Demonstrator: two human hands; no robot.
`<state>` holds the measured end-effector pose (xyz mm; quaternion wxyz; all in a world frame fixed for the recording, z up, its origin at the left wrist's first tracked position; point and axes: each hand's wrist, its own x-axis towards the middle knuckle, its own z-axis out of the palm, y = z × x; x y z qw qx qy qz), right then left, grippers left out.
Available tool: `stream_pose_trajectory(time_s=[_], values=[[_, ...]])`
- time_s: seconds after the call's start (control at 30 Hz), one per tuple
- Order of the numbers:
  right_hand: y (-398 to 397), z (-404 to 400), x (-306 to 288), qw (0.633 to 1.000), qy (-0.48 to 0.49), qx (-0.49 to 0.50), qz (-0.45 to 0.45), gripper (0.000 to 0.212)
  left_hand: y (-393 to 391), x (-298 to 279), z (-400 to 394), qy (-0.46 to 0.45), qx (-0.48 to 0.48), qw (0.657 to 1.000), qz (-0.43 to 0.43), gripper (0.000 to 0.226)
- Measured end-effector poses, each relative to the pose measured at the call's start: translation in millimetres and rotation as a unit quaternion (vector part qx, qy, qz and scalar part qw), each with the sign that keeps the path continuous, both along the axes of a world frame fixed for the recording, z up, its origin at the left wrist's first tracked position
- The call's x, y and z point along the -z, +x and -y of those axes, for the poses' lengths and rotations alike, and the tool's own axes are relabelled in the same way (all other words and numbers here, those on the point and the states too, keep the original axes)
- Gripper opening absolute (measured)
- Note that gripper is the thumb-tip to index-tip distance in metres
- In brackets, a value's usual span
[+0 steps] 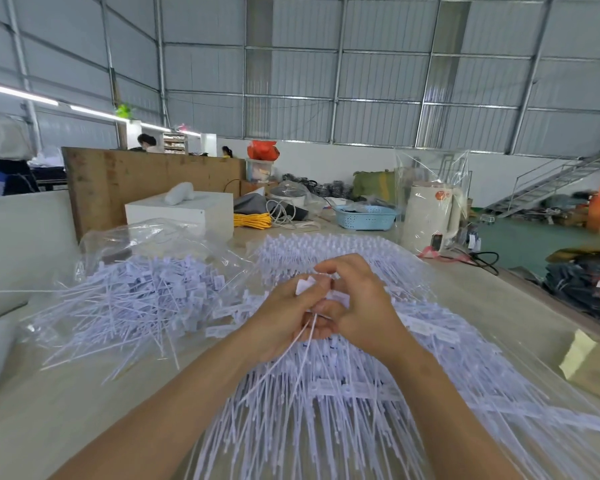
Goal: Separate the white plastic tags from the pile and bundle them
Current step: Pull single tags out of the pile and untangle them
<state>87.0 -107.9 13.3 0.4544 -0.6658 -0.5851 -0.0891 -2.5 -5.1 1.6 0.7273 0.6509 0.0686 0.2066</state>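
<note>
A loose pile of white plastic tags lies on the table at the left, spilling from a clear bag. Laid-out rows of tags fan across the table in front of me and to the right. My left hand grips a small bunch of tags; their flat heads stick up above its fingers and their thin tails hang down toward me. My right hand meets it from the right, fingers curled and pinching the same bunch at the heads.
A clear plastic bag lies behind the loose pile. At the back stand a white box, yellow cord, a blue basket and a white kettle. A cardboard piece sits at the right edge.
</note>
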Motion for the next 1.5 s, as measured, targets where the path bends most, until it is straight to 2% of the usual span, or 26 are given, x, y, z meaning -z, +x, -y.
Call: stream_pose_trajectory(time_s=[0.07, 0.13, 0.2, 0.3, 0.4, 0.5, 0.57, 0.77, 0.97, 1.17, 1.33, 1.43, 1.5], values=[[2, 1, 0, 0.999, -0.001, 0.028, 0.035, 0.051, 0, 2, -2, 0.018, -0.047, 0.999, 0.016, 0.017], [6, 2, 0, 0.997, -0.005, 0.06, 0.037, 0.054, -2, 2, -5, 0.049, -0.077, 0.996, 0.022, 0.016], [10, 5, 1, 0.996, -0.044, 0.079, -0.011, 0.045, -1, 1, -7, 0.053, -0.091, 0.994, 0.035, 0.019], [14, 6, 1, 0.991, -0.11, 0.067, -0.022, 0.02, 2, 1, -5, 0.061, -0.105, 0.991, 0.048, 0.018], [14, 9, -1, 0.993, -0.106, 0.048, -0.014, 0.022, 2, 3, -2, 0.07, -0.086, 0.993, 0.044, 0.017], [17, 9, -1, 0.993, -0.097, 0.064, -0.01, 0.023, 0, 3, 0, 0.106, -0.064, 0.991, 0.041, 0.027], [16, 9, 0, 0.993, -0.095, 0.07, -0.014, 0.03, -1, 3, 3, 0.129, -0.079, 0.988, 0.042, 0.03], [14, 10, 0, 0.987, -0.155, 0.025, -0.02, 0.032, 3, 7, 8, 0.162, -0.148, 0.975, 0.028, 0.035], [15, 7, 6, 0.974, -0.158, 0.113, 0.115, 0.017, 8, 9, 4, 0.183, -0.176, 0.967, -0.039, 0.033], [9, 9, 5, 0.94, -0.196, 0.131, 0.249, 0.012, -1, 3, -3, 0.198, -0.102, 0.97, -0.095, 0.032], [9, 8, 3, 0.952, -0.206, 0.086, 0.209, 0.012, -11, -7, -13, 0.183, -0.03, 0.973, -0.136, 0.028], [9, 10, 1, 0.978, -0.199, -0.012, 0.064, 0.011, -18, -10, -17, 0.17, 0.041, 0.977, -0.126, 0.026], [8, 15, -4, 0.979, -0.188, -0.074, -0.015, 0.01, -22, -10, -18, 0.149, 0.085, 0.979, -0.108, 0.027]])
